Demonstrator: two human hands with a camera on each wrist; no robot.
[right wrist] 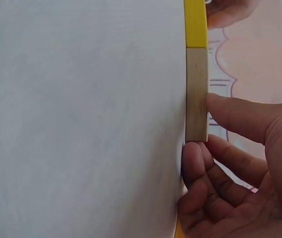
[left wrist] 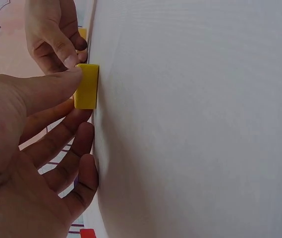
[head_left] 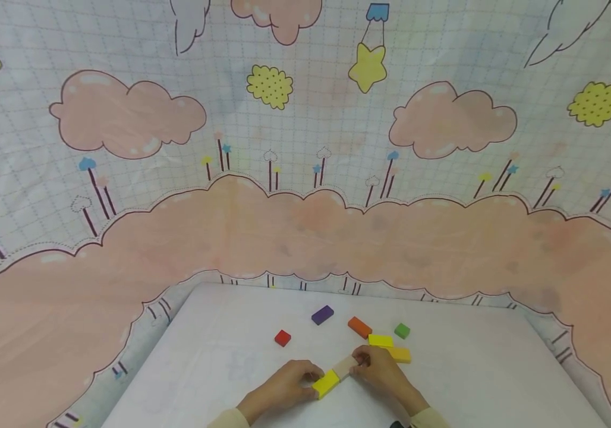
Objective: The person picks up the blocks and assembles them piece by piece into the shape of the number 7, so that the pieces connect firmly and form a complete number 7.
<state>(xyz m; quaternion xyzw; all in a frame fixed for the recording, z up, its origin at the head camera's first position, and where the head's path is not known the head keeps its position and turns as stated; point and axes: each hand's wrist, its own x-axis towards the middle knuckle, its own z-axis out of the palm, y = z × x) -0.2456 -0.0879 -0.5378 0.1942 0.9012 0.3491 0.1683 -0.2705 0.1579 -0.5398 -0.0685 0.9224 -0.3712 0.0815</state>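
Near the front of the white table, a bright yellow block (head_left: 326, 384) and a plain wooden block (head_left: 345, 368) lie end to end in a slanting line. My left hand (head_left: 289, 383) pinches the yellow block near its outer end; the left wrist view shows the thumb (left wrist: 64, 82) against its edge. My right hand (head_left: 383, 371) holds the wooden block at its far end. In the right wrist view its thumb (right wrist: 230, 111) touches the block's side and curled fingertips sit at the end face. The two blocks' ends meet there.
Beyond the right hand lie a yellow block (head_left: 380, 340) and a yellow-orange block (head_left: 400, 355), partly covered by that hand. An orange block (head_left: 359, 327), a green block (head_left: 402, 330), a purple block (head_left: 323, 315) and a red block (head_left: 282, 338) lie farther back. Patterned cloth (head_left: 305, 238) surrounds the table.
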